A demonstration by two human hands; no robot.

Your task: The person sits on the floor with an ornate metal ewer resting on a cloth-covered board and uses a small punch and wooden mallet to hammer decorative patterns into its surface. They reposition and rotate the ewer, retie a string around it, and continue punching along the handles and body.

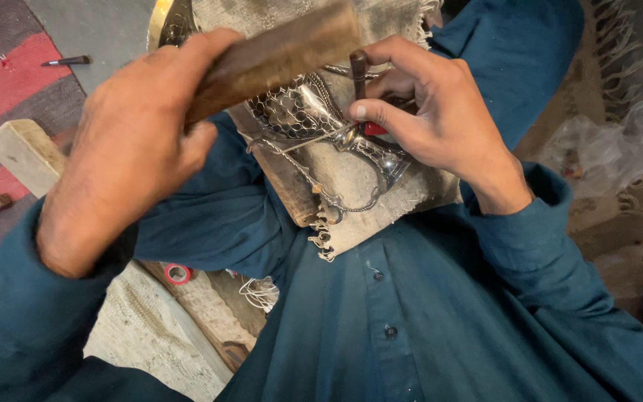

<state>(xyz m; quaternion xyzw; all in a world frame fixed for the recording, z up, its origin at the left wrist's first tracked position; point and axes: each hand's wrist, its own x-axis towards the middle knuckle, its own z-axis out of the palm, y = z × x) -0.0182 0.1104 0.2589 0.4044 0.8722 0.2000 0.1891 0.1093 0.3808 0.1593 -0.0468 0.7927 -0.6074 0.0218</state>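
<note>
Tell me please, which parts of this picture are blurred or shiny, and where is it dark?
In the head view, the wooden block in the left hand is smeared with motion blur; the right hand and its punch look sharper. Glare glints on the silver metal piece. The lower right corner falls into shadow, and the edges bend slightly, as with a wide lens.

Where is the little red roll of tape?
In the head view, the red tape roll lies low on the left, on a wooden board beside the person's teal sleeve, below the left hand.

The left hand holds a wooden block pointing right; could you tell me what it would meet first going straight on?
Most likely the top of the dark punch pinched upright by the right hand; depth is uncertain.
</note>
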